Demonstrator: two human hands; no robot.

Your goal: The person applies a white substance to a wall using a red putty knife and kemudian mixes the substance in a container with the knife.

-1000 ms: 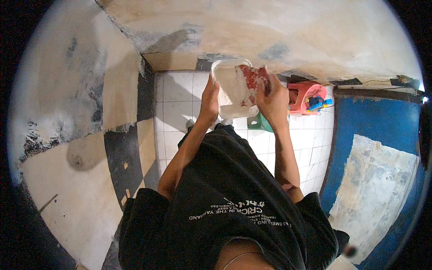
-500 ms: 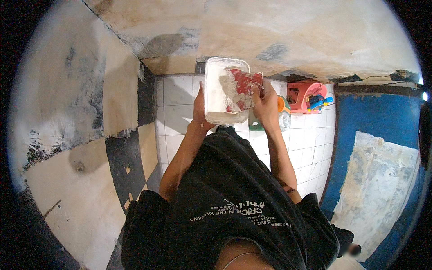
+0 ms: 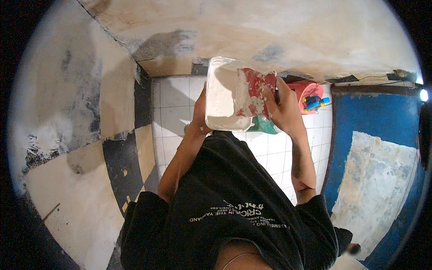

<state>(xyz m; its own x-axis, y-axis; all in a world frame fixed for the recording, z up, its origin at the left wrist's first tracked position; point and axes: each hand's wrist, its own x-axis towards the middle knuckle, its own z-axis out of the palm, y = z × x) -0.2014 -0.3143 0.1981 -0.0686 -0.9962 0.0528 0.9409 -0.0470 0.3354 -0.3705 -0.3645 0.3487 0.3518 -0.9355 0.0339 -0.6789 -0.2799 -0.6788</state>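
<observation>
My left hand (image 3: 200,111) is closed on the left side of a white rectangular tub (image 3: 208,101), with its fingers mostly hidden behind the wall. Off-white putty (image 3: 222,96) lies inside, smeared up onto the rim. In my right hand (image 3: 286,109) is a flat red putty scraper (image 3: 258,92), thumb on its face. Pale putty coats the scraper, thickest along its left edge. The blade overlaps the tub's right side; whether it touches the rim I cannot tell.
A pink plastic stool (image 3: 308,90) carries a blue and yellow object (image 3: 314,103). Something green (image 3: 266,126) shows below the tub on the white tiled floor (image 3: 175,120). Patchy walls (image 3: 234,31) rise ahead and at left; a blue panel (image 3: 378,112) stands at right.
My right hand and the scraper have moved right, toward the tub's outer edge. More of the putty now shows, and the orange-rimmed item beside the stool is hidden.
</observation>
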